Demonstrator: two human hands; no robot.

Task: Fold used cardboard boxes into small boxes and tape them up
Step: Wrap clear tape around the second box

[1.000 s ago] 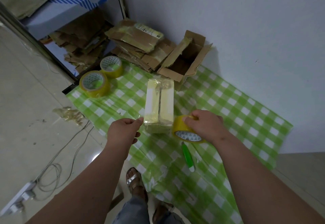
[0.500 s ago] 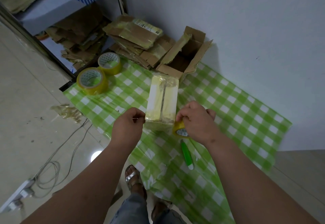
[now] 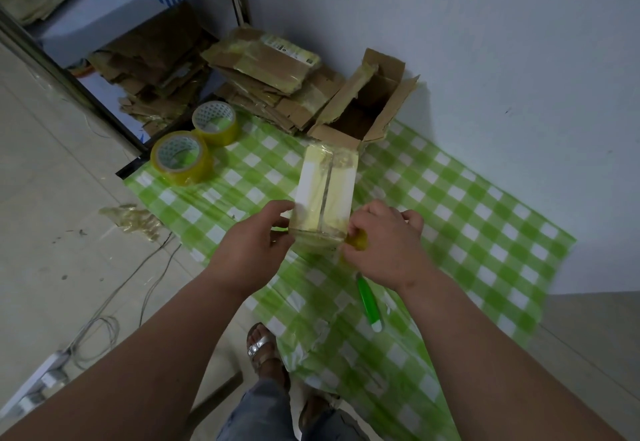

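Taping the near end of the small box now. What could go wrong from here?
1. The small box is steadied only at its near corner by the left hand; pulling tape may swing it.
2. The right hand hides most of the tape roll, so the strip may land crooked.
3. The green cutter lies just under the right wrist and may get knocked.
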